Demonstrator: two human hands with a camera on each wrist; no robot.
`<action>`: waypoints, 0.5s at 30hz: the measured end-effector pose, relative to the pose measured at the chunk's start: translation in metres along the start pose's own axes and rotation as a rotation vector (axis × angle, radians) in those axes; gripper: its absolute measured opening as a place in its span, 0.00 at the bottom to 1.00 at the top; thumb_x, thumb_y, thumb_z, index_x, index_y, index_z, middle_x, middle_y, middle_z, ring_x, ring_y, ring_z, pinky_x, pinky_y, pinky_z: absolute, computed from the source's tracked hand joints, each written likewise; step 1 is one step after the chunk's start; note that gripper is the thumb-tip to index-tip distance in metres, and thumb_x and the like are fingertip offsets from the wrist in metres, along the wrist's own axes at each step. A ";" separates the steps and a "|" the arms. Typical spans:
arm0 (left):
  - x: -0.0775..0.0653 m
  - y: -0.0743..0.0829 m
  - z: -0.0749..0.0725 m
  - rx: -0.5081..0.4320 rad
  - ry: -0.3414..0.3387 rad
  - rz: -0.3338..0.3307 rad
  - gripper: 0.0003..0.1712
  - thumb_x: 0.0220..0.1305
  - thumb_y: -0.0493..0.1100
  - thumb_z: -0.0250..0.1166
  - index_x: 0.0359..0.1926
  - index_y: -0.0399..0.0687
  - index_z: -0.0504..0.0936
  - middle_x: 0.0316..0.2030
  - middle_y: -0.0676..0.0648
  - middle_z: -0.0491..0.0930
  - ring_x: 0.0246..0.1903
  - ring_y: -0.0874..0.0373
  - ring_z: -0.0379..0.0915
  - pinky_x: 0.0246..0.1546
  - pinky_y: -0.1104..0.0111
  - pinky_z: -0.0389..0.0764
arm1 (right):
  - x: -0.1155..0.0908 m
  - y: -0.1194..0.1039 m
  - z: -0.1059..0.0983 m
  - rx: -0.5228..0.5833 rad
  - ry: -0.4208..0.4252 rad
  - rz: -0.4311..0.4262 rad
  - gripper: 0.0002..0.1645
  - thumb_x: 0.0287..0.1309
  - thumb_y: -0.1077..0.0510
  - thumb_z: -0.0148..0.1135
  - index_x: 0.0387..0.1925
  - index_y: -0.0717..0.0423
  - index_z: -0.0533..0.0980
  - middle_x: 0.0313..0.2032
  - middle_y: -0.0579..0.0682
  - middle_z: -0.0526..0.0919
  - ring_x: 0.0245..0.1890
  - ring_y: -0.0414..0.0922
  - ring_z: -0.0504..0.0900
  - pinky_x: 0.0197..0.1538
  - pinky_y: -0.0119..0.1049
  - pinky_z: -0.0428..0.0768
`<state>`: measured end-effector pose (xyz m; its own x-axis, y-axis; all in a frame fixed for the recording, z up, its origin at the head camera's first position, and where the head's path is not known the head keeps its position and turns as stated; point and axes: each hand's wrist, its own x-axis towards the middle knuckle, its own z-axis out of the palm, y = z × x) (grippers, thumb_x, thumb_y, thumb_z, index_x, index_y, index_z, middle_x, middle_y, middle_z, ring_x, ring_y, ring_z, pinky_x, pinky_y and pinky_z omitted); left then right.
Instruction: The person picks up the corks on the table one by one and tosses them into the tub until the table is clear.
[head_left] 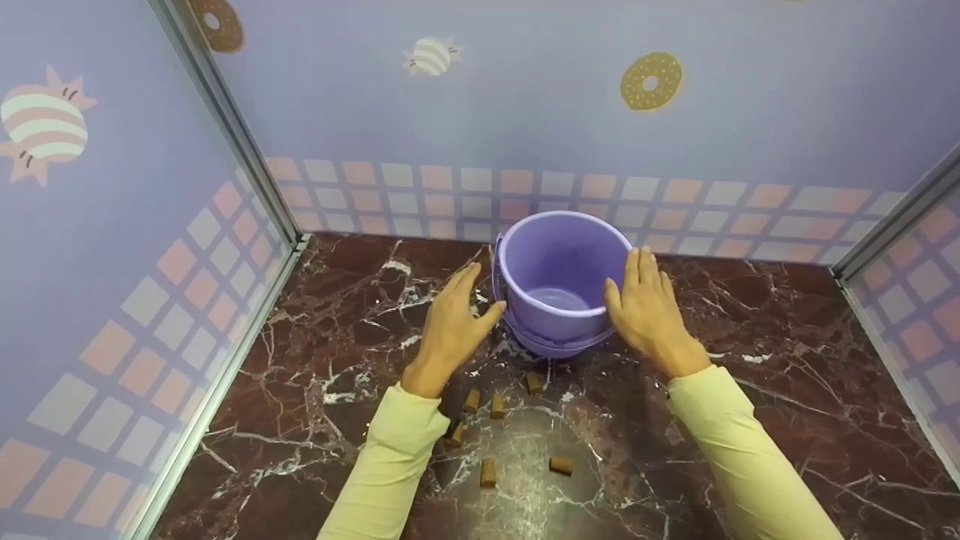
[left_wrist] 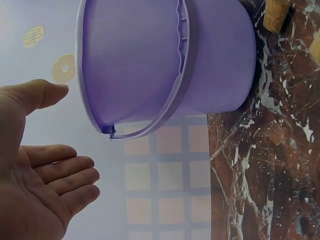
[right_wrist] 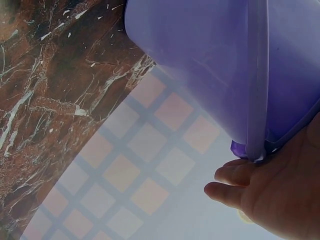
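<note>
A lilac plastic bucket (head_left: 555,322) stands upright near the back wall, its mouth tipped into view and its inside bare. The handle (left_wrist: 186,65) hangs down along the bucket's front. My left hand (head_left: 454,319) is held to the left of the bucket, thumb apart from the fingers; in the left wrist view a gap shows between this hand and the rim. At the right side, my right hand (head_left: 649,315) lies against the rim with its fingers straight and its thumb over the edge. The right wrist view shows it by the handle joint (right_wrist: 255,152).
Several short corks (head_left: 497,406) lie scattered on the dark red marbled surface (head_left: 360,360) in front of the bucket. A patterned wall (head_left: 525,97) rises close behind, and side panels (head_left: 60,300) with metal edges stand left and right.
</note>
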<state>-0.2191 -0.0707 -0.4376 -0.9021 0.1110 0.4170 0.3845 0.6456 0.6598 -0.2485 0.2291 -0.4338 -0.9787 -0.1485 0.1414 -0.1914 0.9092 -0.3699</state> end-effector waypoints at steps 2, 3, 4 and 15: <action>-0.004 0.000 -0.001 -0.007 0.008 -0.015 0.41 0.65 0.47 0.75 0.72 0.28 0.72 0.71 0.32 0.72 0.71 0.37 0.68 0.75 0.51 0.66 | 0.000 0.000 0.000 0.001 0.000 0.001 0.45 0.83 0.48 0.38 0.79 0.80 0.42 0.79 0.79 0.41 0.81 0.71 0.42 0.81 0.64 0.41; -0.006 0.001 -0.001 -0.013 0.016 -0.017 0.41 0.65 0.46 0.76 0.71 0.28 0.72 0.71 0.32 0.72 0.71 0.37 0.69 0.75 0.51 0.67 | 0.000 0.000 0.000 0.000 0.001 0.001 0.45 0.83 0.48 0.38 0.79 0.80 0.42 0.79 0.79 0.41 0.81 0.70 0.42 0.81 0.64 0.41; -0.007 0.001 -0.002 -0.016 0.026 -0.018 0.41 0.64 0.46 0.76 0.71 0.29 0.73 0.71 0.33 0.73 0.70 0.37 0.70 0.74 0.51 0.68 | 0.000 0.000 0.000 0.000 0.000 0.001 0.45 0.83 0.48 0.37 0.79 0.80 0.42 0.79 0.79 0.41 0.81 0.70 0.42 0.81 0.64 0.41; -0.026 0.004 -0.011 -0.060 0.119 -0.014 0.36 0.63 0.42 0.76 0.66 0.27 0.77 0.65 0.31 0.78 0.65 0.35 0.75 0.71 0.49 0.72 | 0.000 0.000 0.000 0.000 -0.001 -0.001 0.45 0.82 0.48 0.38 0.78 0.80 0.42 0.79 0.79 0.41 0.81 0.70 0.41 0.81 0.64 0.41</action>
<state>-0.1923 -0.0793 -0.4387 -0.8791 0.0100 0.4766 0.3867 0.5996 0.7007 -0.2485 0.2297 -0.4336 -0.9786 -0.1499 0.1411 -0.1926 0.9090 -0.3697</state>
